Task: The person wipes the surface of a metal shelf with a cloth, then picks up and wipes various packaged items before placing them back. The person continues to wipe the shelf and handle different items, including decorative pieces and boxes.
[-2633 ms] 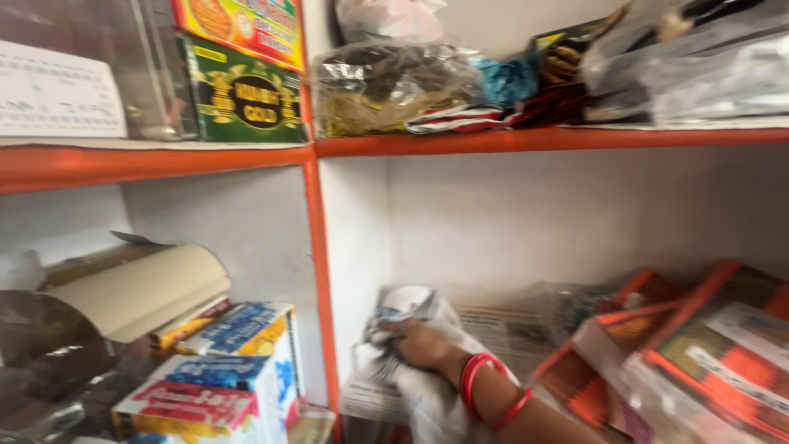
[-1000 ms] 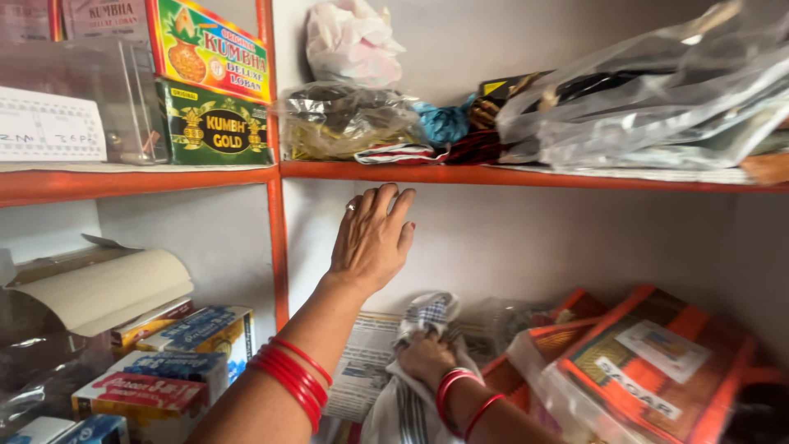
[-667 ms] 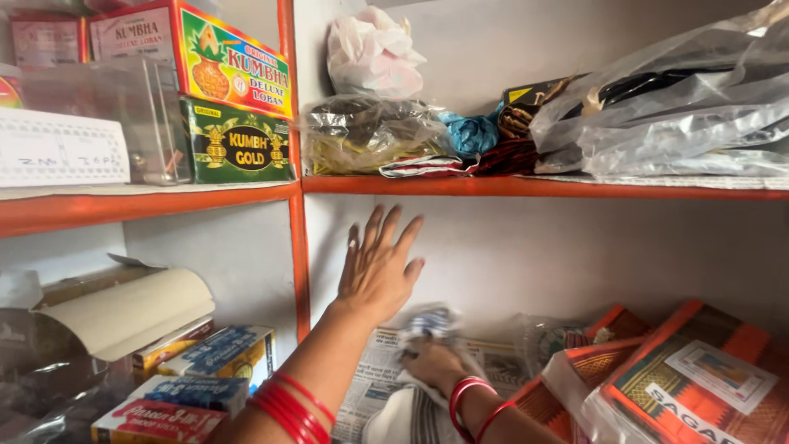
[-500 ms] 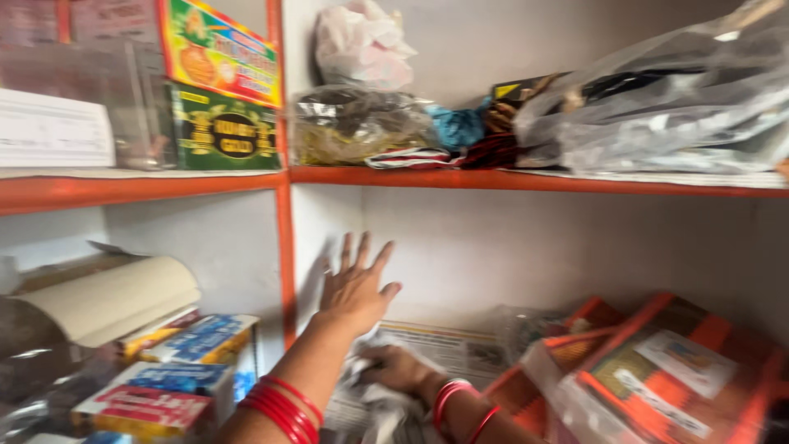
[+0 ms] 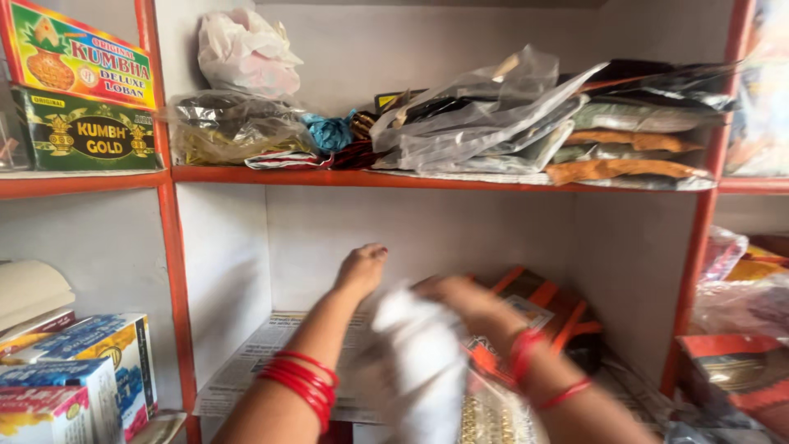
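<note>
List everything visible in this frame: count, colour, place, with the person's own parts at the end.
white cloth: one, white, blurred, in front of the lower shelf, at the right hand
newspaper lining: one sheet, grey print, on the lower shelf floor
orange packets: a few, orange and dark, leaning at the lower shelf's right
clear plastic bags: a pile, transparent, upper shelf right
pink-white bag: one, upper shelf left
blue cloth bundle: one, upper shelf middle
printed boxes: two, yellow-red and green, stacked upper left
small cartons: several, blue and white, lower left
shelf frame: orange, uprights and edges
left hand: one, fingers curled, red bangles on the wrist
right hand: one, blurred, on the white cloth
</note>
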